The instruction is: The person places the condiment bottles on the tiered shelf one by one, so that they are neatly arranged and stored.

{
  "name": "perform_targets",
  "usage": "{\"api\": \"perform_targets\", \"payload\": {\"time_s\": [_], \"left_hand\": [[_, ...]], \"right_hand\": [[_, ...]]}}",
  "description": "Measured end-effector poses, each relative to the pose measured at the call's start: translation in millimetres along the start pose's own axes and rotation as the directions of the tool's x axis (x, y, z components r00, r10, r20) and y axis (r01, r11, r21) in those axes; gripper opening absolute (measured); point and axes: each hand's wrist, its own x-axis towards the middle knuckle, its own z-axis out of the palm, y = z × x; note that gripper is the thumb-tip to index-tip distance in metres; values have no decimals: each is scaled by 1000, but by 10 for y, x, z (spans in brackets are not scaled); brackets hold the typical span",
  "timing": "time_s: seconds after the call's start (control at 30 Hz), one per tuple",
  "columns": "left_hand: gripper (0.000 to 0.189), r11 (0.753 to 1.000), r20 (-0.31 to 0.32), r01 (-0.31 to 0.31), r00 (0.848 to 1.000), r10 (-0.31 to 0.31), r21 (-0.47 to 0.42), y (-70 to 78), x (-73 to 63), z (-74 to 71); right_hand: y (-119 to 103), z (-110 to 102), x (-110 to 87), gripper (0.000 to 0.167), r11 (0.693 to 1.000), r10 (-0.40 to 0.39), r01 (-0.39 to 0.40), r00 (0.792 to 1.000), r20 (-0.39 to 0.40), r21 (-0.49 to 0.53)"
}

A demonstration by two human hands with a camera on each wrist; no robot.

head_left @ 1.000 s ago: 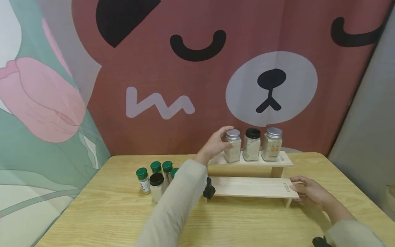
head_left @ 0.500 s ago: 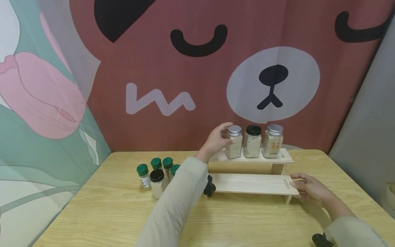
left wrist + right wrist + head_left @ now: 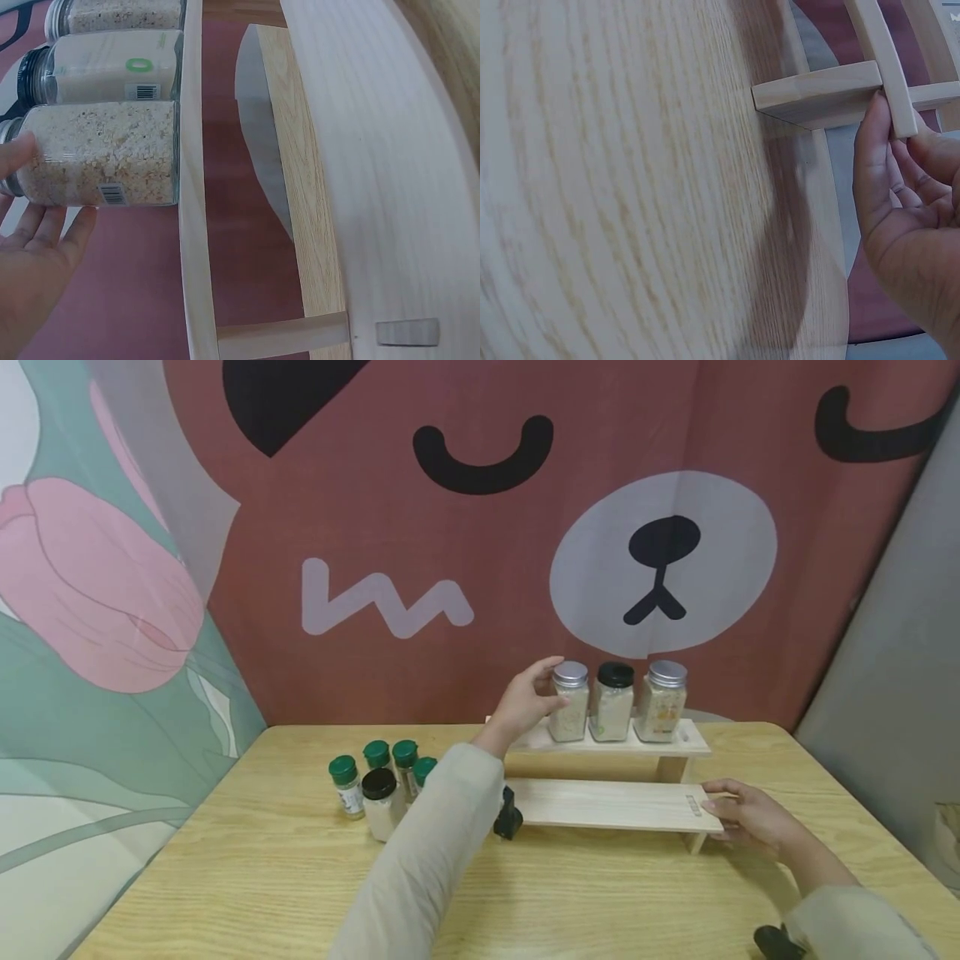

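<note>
On the upper tier of a two-step wooden rack stand three clear square jars in a row. My left hand grips the leftmost one, a silver-lidded spice jar, thumb and fingers around it near the lid. The left wrist view shows pale, coarse flakes inside this jar, its base at the shelf. Beside it are a black-lidded jar and another silver-lidded jar. My right hand pinches the right end of the lower shelf, thumb on top and fingers underneath.
Left of my left sleeve, several small green-capped spice bottles and one black-lidded jar stand on the wooden table. My forearm partly covers that group. A cartoon-bear curtain hangs behind the table's back edge.
The head view has tilted slightly. The left jar sits marginally closer to the black-lidded one, with my left hand still around it. My right hand keeps its place on the shelf end.
</note>
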Motion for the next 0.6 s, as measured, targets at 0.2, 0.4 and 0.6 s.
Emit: {"api": "perform_targets", "payload": {"time_s": [0.2,0.4,0.6], "left_hand": [[57,1000,-19,6,1000,-7,-18,5,-4,1],[57,996,-29,0,1000,-3,-88,48,-76,-34],[55,994,-57,-8,998,2,-105,212,-289,-95]], "right_hand": [[-21,11,-7,17,1000,-12,12,1000,9,-6],[-6,4,-9,17,1000,-14,14,1000,19,-1],[-9,5,9,17,1000,11,-11,1000,-11,-23]]}}
